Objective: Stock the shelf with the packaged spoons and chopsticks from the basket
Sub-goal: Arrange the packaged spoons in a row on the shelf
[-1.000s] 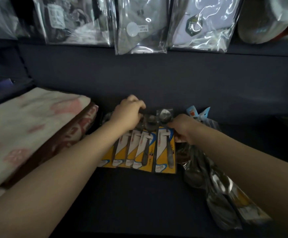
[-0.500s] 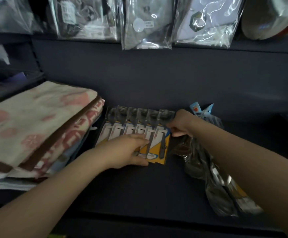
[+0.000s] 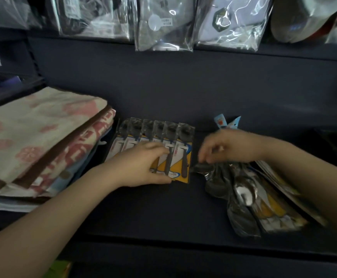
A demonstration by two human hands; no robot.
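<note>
Dark shelf [image 3: 163, 213], retail unit, dim light. Left hand [image 3: 141, 165]: fingers [image 3: 153, 147] flat, thumb under, pressing the fanned row of carded spoon packs [image 3: 180, 149], near edge. Right hand [image 3: 229, 147]: fingers loosely curled, blurred, above the loose bagged spoons [image 3: 241, 193]; grasp cannot be told. Folded towels [image 3: 43, 137] left; hanging bagged goods [image 3: 163, 23] above. Risk: overlapped cards may slide askew if nudged sideways; glossy bags look slippery.

Matt dark shelf [image 3: 163, 213]. Under the left fingers [image 3: 155, 149], spoon packs [image 3: 181, 149] in glossy clear plastic over yellow card. Right of them, crinkled shiny plastic bags [image 3: 243, 199]. Far left, soft folded cloth towels [image 3: 39, 133].
</note>
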